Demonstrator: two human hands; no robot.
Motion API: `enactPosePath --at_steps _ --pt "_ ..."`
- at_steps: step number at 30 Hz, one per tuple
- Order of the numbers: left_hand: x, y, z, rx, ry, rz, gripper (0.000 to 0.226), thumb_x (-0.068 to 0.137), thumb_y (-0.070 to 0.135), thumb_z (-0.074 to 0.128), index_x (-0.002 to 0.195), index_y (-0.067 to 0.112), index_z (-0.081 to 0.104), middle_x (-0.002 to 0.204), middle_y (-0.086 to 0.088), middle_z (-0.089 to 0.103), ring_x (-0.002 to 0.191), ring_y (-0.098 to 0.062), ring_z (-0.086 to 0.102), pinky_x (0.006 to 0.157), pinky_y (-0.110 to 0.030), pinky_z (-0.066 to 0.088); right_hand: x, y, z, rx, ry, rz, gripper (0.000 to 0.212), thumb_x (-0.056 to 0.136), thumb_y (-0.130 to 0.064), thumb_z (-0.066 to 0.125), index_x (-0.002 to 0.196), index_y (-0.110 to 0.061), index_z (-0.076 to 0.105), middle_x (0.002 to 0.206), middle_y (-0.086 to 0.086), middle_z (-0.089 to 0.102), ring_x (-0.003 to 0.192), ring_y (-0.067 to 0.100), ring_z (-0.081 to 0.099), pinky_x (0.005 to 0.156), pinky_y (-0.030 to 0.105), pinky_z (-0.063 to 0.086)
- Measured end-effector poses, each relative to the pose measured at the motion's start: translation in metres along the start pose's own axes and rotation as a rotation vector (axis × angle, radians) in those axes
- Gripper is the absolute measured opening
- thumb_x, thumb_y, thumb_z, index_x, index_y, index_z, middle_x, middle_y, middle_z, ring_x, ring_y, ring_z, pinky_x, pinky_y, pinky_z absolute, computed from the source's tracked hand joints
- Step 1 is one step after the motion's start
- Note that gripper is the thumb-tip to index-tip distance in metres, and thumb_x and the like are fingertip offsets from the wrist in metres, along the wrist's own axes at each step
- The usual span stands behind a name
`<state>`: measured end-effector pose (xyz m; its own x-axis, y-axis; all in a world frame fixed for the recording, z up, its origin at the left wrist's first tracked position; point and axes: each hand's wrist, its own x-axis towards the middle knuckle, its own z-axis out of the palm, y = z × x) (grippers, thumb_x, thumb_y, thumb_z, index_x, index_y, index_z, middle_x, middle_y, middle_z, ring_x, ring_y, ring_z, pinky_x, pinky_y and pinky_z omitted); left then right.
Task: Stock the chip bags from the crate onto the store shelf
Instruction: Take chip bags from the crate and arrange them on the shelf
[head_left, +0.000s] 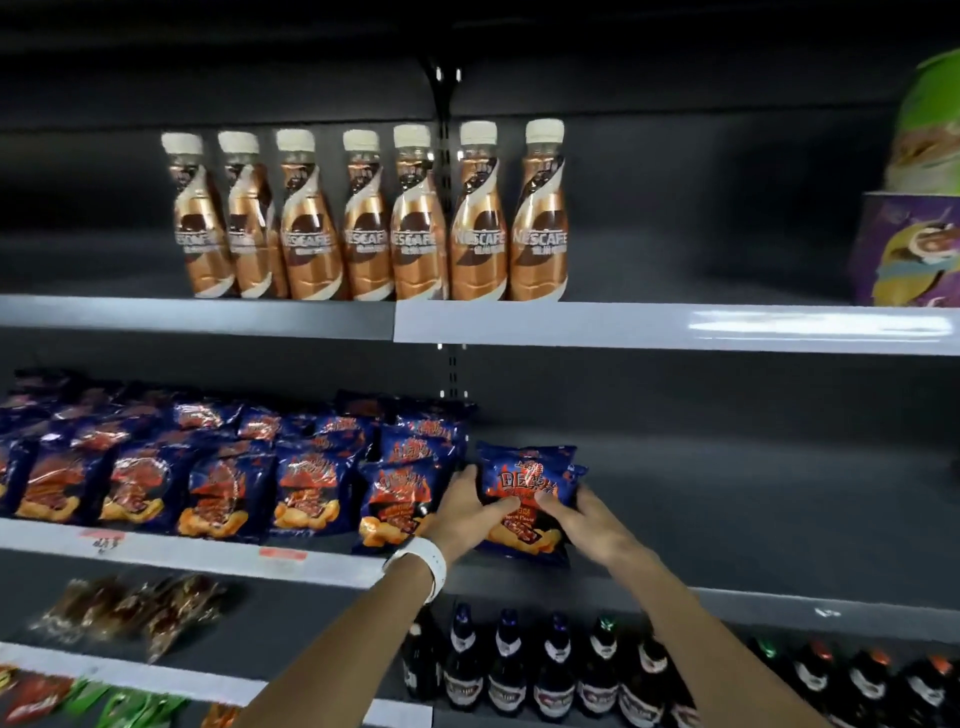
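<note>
A blue and orange chip bag (527, 480) stands upright on the middle shelf (753, 519), at the right end of a row of like chip bags (306, 488). My left hand (465, 506) grips its left side, thumb across the front. My right hand (576, 512) grips its right side, thumb on the front too. A second bag seems to sit just behind the held one. A white band is on my left wrist. The crate is out of view.
Several brown coffee bottles (363, 218) line the upper shelf, with a purple box (909, 249) at far right. Dark bottles (550, 670) fill the lower shelf under my arms. Brown snack packs (135, 608) lie lower left. The middle shelf is bare to the right of the held bag.
</note>
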<state>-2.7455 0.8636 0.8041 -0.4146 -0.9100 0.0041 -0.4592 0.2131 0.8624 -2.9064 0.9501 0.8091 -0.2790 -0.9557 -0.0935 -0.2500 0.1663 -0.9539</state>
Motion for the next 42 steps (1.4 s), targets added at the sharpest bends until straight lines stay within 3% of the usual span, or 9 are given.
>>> enactPosePath --at_steps 3,6,11,15,26,32,42 --pt "0.041 0.001 0.019 0.012 0.049 0.018 0.054 0.073 0.043 0.073 0.116 0.018 0.055 0.116 -0.002 0.055 0.113 -0.021 0.055 0.102 -0.039 0.045 0.043 0.010 -0.014 -0.007 0.000 0.003 0.035 0.098 -0.035 0.060 0.131 -0.025 0.052 0.121 -0.006 0.065 0.105 0.004 0.062 0.079 0.013 0.046" --pt "0.075 -0.001 0.035 0.001 0.102 0.026 0.042 0.078 0.028 0.072 0.113 0.017 0.054 0.110 -0.003 0.051 0.104 -0.018 0.055 0.099 -0.035 0.045 0.078 0.020 -0.024 -0.012 0.012 0.028 0.038 0.097 -0.029 0.060 0.134 -0.026 0.051 0.126 -0.004 0.062 0.113 0.010 0.058 0.084 0.019 0.043" --pt "0.116 0.001 0.047 -0.047 0.164 0.024 0.042 0.080 0.017 0.071 0.115 0.016 0.047 0.114 -0.004 0.059 0.106 -0.018 0.059 0.097 -0.029 0.045 0.124 0.024 -0.028 -0.127 0.008 0.055 0.051 0.090 -0.019 0.064 0.136 -0.024 0.043 0.123 -0.005 0.061 0.116 0.013 0.057 0.094 0.024 0.042" --pt "0.137 -0.003 0.042 -0.083 0.205 -0.035 0.041 0.082 0.016 0.071 0.110 0.017 0.042 0.111 -0.005 0.060 0.103 -0.020 0.060 0.094 -0.031 0.048 0.152 0.016 -0.019 -0.201 0.020 0.065 0.053 0.092 -0.023 0.062 0.140 -0.022 0.038 0.127 0.000 0.060 0.117 0.017 0.057 0.099 0.028 0.043" --pt "0.152 -0.008 0.036 -0.083 0.229 -0.092 0.043 0.082 0.012 0.071 0.115 0.010 0.042 0.117 -0.010 0.057 0.111 -0.025 0.059 0.099 -0.038 0.049 0.171 0.007 0.000 -0.259 0.074 0.127 0.046 0.098 -0.025 0.056 0.138 -0.018 0.034 0.129 0.005 0.058 0.118 0.021 0.057 0.102 0.032 0.044" --pt "0.148 -0.006 0.040 -0.019 0.248 -0.123 0.052 0.085 0.017 0.068 0.126 0.002 0.039 0.129 -0.017 0.049 0.118 -0.033 0.054 0.099 -0.039 0.047 0.168 0.005 0.008 -0.248 0.107 0.151 0.047 0.097 -0.025 0.057 0.137 -0.017 0.033 0.129 0.007 0.058 0.116 0.022 0.057 0.098 0.031 0.045" --pt "0.135 -0.004 0.040 0.104 0.253 -0.166 0.059 0.089 0.021 0.064 0.135 0.000 0.032 0.135 -0.019 0.047 0.120 -0.035 0.052 0.098 -0.041 0.047 0.154 0.002 0.023 -0.248 0.212 0.138 0.036 0.096 -0.022 0.059 0.125 -0.012 0.040 0.114 0.006 0.060 0.094 0.017 0.056 0.080 0.027 0.042"
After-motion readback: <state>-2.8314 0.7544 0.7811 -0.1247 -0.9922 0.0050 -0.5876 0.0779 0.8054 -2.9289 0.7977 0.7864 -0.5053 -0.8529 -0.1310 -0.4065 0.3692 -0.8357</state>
